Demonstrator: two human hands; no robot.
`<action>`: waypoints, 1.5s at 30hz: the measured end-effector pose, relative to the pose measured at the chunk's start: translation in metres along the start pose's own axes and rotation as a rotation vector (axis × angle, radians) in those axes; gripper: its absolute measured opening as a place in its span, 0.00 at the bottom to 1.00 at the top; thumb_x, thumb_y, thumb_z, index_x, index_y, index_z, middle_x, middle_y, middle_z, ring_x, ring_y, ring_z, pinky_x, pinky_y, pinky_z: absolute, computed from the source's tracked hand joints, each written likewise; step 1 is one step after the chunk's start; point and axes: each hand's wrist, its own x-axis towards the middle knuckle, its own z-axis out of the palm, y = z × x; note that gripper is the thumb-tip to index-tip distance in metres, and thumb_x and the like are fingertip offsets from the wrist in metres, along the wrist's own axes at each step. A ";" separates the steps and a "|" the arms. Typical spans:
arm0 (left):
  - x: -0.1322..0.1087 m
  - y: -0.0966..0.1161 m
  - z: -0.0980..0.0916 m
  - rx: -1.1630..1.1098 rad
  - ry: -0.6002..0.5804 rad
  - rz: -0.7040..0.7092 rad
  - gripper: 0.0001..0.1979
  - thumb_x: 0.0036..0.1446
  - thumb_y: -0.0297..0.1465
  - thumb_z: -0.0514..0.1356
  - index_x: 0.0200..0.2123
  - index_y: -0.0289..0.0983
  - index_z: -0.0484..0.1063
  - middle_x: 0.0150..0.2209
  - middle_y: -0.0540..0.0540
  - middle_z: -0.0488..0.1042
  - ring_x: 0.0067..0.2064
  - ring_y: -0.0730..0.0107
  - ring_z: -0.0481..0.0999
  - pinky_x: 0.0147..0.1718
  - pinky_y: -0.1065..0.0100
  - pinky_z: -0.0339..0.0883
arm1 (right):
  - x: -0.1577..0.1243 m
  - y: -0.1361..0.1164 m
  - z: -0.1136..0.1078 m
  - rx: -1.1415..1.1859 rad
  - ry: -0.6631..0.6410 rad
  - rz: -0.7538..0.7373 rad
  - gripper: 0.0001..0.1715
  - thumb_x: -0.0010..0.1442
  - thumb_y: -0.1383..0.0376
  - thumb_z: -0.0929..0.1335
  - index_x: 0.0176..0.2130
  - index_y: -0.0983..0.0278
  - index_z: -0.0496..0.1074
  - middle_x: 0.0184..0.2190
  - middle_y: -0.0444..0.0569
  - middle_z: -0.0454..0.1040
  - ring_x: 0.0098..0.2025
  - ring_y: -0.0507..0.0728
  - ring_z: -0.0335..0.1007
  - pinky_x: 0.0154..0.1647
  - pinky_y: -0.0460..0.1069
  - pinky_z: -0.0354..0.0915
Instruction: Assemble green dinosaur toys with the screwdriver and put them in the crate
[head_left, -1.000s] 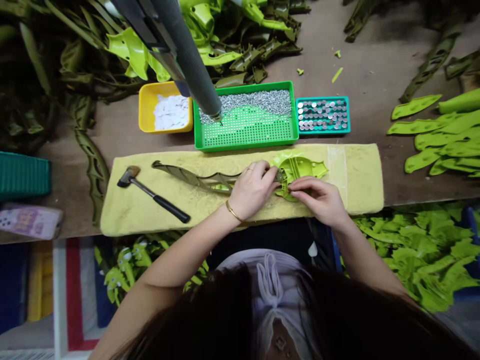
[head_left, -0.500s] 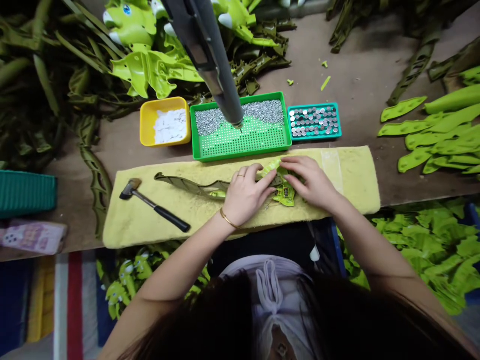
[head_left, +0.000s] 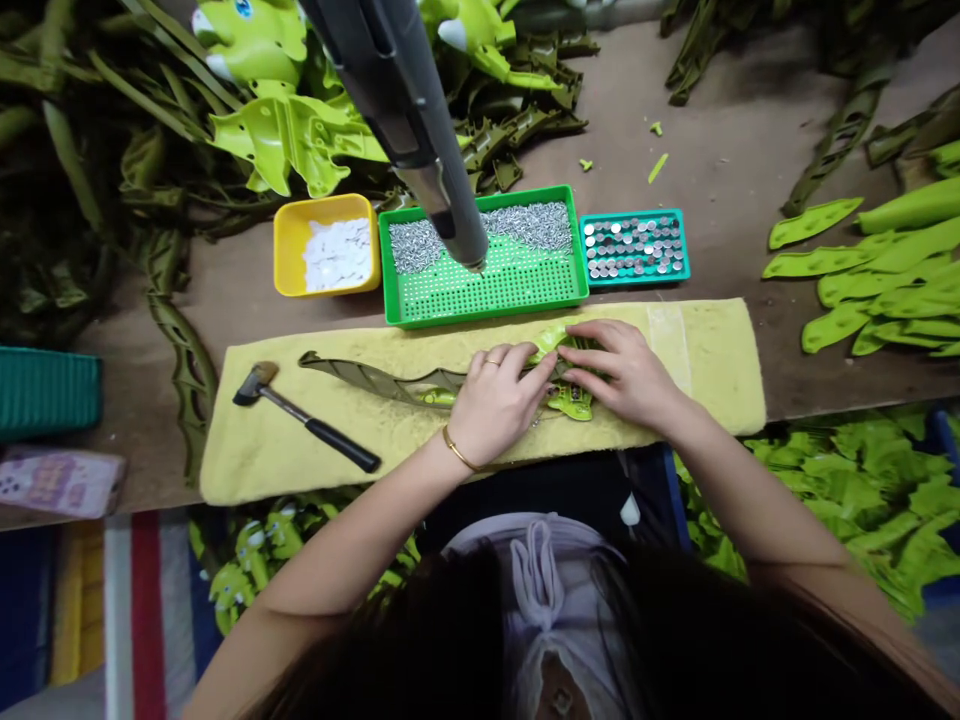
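Observation:
On the folded yellow towel [head_left: 697, 370] lies a lime-green plastic toy body part [head_left: 572, 402], with an olive-green wing-like strip [head_left: 375, 378] stretching from it to the left. My left hand [head_left: 504, 395] has its fingers bent round the strip and the toy part, partly covering both. From the other side my right hand [head_left: 619, 372] pinches the upper lime-green edge [head_left: 550, 340] of the toy. Both sets of fingertips nearly meet over it, hiding the joint between the pieces. A hammer [head_left: 307, 418] with a black handle rests left of my left hand.
A grey powered screwdriver [head_left: 442, 170] hangs over the green tray [head_left: 480, 295] of screws. Beside it stand a yellow bin [head_left: 289, 250] of white pieces and a teal tray [head_left: 637, 275] of round metal discs. Lime-green parts [head_left: 892, 270] lie at right; a teal basket [head_left: 49, 393] stands at left.
The view has shifted slightly. Both hands stay on the toy, with the right fingers drawn in a little closer over its upper edge.

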 end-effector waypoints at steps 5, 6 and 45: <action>0.007 -0.005 0.002 -0.039 -0.051 -0.003 0.19 0.66 0.35 0.52 0.56 0.38 0.71 0.50 0.36 0.73 0.48 0.54 0.70 0.45 0.54 0.66 | 0.001 -0.003 0.000 -0.061 -0.019 0.018 0.17 0.63 0.54 0.66 0.46 0.58 0.78 0.52 0.52 0.75 0.54 0.62 0.68 0.54 0.61 0.64; 0.008 -0.008 0.003 -0.073 -0.052 0.008 0.18 0.66 0.35 0.52 0.56 0.40 0.71 0.50 0.36 0.73 0.49 0.55 0.69 0.46 0.55 0.66 | 0.001 -0.003 0.001 -0.071 -0.019 0.030 0.17 0.63 0.54 0.66 0.46 0.57 0.78 0.52 0.52 0.75 0.54 0.62 0.68 0.54 0.61 0.64; -0.052 -0.030 -0.022 -0.396 0.707 -0.685 0.23 0.55 0.37 0.66 0.52 0.39 0.66 0.48 0.42 0.72 0.50 0.63 0.73 0.45 0.63 0.70 | -0.007 -0.004 0.014 -0.068 0.102 0.064 0.21 0.62 0.54 0.67 0.52 0.61 0.71 0.51 0.55 0.75 0.53 0.64 0.70 0.53 0.60 0.65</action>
